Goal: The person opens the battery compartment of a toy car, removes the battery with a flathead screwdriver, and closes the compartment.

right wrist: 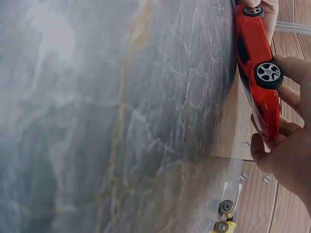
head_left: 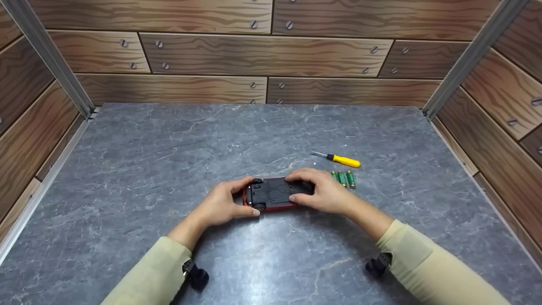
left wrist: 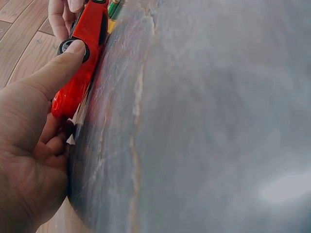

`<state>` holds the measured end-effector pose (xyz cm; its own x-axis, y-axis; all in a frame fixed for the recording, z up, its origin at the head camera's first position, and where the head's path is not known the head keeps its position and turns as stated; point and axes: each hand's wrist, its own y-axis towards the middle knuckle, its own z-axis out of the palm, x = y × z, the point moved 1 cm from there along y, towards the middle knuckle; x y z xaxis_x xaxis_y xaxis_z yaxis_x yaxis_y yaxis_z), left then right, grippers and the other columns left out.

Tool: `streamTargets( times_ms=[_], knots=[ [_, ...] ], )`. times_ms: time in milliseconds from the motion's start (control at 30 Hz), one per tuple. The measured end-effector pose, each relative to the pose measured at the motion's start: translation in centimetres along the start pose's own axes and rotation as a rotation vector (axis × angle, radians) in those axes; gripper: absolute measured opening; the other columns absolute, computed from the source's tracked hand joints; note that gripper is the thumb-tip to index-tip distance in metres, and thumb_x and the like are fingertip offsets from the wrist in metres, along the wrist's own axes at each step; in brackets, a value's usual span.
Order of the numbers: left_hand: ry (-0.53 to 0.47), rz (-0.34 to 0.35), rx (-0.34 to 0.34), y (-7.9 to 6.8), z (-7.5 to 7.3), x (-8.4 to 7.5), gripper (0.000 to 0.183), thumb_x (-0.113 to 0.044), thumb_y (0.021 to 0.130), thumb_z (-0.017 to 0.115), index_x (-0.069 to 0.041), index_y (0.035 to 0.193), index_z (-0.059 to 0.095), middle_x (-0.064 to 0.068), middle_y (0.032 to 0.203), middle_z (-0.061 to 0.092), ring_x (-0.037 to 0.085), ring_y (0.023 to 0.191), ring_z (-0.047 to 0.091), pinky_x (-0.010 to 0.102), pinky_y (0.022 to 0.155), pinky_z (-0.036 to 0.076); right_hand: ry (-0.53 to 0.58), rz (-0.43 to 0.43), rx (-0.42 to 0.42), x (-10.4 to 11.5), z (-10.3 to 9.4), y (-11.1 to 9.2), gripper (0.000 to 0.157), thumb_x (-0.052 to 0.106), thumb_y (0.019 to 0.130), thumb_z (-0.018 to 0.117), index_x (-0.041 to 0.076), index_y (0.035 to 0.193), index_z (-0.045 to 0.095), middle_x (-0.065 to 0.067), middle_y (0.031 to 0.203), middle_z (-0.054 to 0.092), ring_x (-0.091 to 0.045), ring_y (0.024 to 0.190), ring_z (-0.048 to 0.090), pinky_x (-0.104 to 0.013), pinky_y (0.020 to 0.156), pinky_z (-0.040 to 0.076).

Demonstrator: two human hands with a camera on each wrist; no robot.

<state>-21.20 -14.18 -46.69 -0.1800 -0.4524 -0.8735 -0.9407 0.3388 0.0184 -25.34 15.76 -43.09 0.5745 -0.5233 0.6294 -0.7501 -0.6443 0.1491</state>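
A red toy car (head_left: 277,193) lies upside down on the table, its black underside facing up. My left hand (head_left: 222,203) grips its left end, with the thumb on a wheel (left wrist: 73,50) in the left wrist view. At the other end, my right hand (head_left: 324,191) holds the car between thumb and fingers, partly hiding the underside. The right wrist view shows the red side of the car with a silver-spoked wheel (right wrist: 268,73) close to the right hand (right wrist: 291,145).
Several green batteries (head_left: 350,179) lie just right of the right hand. Behind them is a screwdriver (head_left: 346,161) with a yellow handle. A tiny pale piece (head_left: 314,163) lies near its shaft. Wood-patterned walls (head_left: 266,55) border the grey marbled table (head_left: 169,144).
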Motion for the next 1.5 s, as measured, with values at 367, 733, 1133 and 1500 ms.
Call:
streamTargets(
  times_ms=[367,733,1133,1500],
  knots=[
    [-0.011,-0.004,0.007,0.1,0.1,-0.2,0.095,-0.028,0.074,0.099,-0.011,0.156,0.054,0.012,0.155,0.056,0.031,0.143,0.052,0.05,0.126,0.029,0.002,0.051,-0.006,0.2,0.1,-0.1,0.045,0.03,0.09,0.084,0.017,0.131,0.073,-0.006,0.138,0.068,-0.028,0.128,0.061,-0.051,0.113,0.045],
    [0.003,-0.017,0.003,0.2,0.2,-0.5,0.096,-0.03,0.074,0.099,-0.009,0.156,0.053,0.012,0.154,0.058,0.03,0.141,0.054,0.048,0.125,0.032,0.009,0.048,-0.027,0.0,0.1,-0.4,0.049,0.035,0.091,0.084,0.018,0.136,0.071,-0.004,0.139,0.068,-0.027,0.129,0.061,-0.051,0.114,0.044],
    [0.024,-0.035,0.025,0.0,0.1,-0.7,0.102,-0.028,0.073,0.099,-0.011,0.16,0.047,0.011,0.159,0.052,0.029,0.136,0.056,0.049,0.124,0.032,0.031,0.059,-0.094,-1.3,-1.7,-3.3,0.069,0.032,0.089,0.088,0.013,0.149,0.06,0.0,0.149,0.061,-0.026,0.134,0.058,-0.052,0.107,0.051],
    [0.14,0.042,0.005,-0.3,-0.1,-0.9,0.101,-0.032,0.076,0.097,-0.007,0.16,0.047,0.015,0.157,0.053,0.033,0.14,0.054,0.05,0.123,0.035,0.063,0.069,-0.063,-1.9,-1.6,-4.0,0.063,0.026,0.088,0.09,0.017,0.144,0.064,-0.002,0.146,0.062,-0.023,0.129,0.062,-0.045,0.106,0.054]
  ],
)
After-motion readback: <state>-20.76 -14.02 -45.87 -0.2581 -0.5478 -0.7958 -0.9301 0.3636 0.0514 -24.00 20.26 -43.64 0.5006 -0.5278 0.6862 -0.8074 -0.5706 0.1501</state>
